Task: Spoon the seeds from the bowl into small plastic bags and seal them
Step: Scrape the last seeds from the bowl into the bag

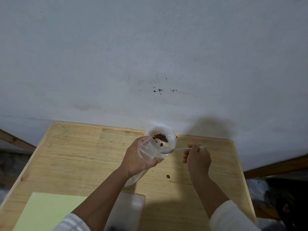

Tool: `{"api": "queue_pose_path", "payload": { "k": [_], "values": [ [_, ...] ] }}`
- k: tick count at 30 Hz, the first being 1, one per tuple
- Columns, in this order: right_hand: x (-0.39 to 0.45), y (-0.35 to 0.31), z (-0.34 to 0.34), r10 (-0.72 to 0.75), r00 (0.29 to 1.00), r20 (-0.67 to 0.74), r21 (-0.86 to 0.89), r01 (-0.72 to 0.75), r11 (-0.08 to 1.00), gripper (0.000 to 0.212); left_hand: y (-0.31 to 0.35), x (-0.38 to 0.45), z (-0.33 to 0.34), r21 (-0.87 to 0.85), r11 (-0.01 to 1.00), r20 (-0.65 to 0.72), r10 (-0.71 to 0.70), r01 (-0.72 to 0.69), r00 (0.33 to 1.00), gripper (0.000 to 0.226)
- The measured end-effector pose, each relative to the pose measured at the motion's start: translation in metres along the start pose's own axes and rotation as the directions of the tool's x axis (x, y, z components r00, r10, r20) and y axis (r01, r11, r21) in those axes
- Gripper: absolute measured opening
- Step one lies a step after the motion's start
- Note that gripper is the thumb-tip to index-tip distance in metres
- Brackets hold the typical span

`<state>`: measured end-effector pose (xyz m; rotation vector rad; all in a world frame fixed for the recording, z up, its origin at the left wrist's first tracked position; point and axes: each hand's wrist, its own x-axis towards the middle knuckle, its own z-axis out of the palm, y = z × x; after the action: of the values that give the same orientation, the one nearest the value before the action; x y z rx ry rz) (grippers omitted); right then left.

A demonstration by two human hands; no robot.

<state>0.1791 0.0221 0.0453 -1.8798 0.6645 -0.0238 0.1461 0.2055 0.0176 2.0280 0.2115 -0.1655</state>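
Left hand [138, 157] fingers grip bowl [162, 141] at table's far edge; right hand [197, 158] pinches spoon [181, 149].

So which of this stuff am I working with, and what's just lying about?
In use:
- bowl with seeds
- spoon, right hand
- small bag, left hand

Lying about:
- stray seed
- green sheet
- plastic bags at near edge

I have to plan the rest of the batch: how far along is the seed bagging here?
Done: nothing sealed is visible. In hand: the left hand holds a small bag open beside the bowl of seeds; the right hand works the spoon. One stray seed lies on the table. Left: filling, sealing.
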Motion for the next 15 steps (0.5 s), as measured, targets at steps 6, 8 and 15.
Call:
{"api": "queue_pose_path", "payload": {
  "k": [6,8,15],
  "values": [
    [0.013,0.033,0.03,0.475,0.879,0.049,0.31,-0.466,0.829,0.024,0.001,-0.008,0.0,0.037,0.994,0.042,0.103,-0.104,0.994,0.079],
    [0.014,0.032,0.035,0.546,0.829,0.12,0.463,-0.533,0.708,0.019,0.002,-0.01,0.0,0.04,0.991,0.051,0.129,-0.131,0.99,0.075],
    [0.016,0.033,0.035,0.433,0.854,0.288,0.604,-0.513,0.61,0.02,-0.003,-0.007,-0.002,0.079,0.995,0.006,0.065,-0.065,0.998,0.081]
  ]
}}
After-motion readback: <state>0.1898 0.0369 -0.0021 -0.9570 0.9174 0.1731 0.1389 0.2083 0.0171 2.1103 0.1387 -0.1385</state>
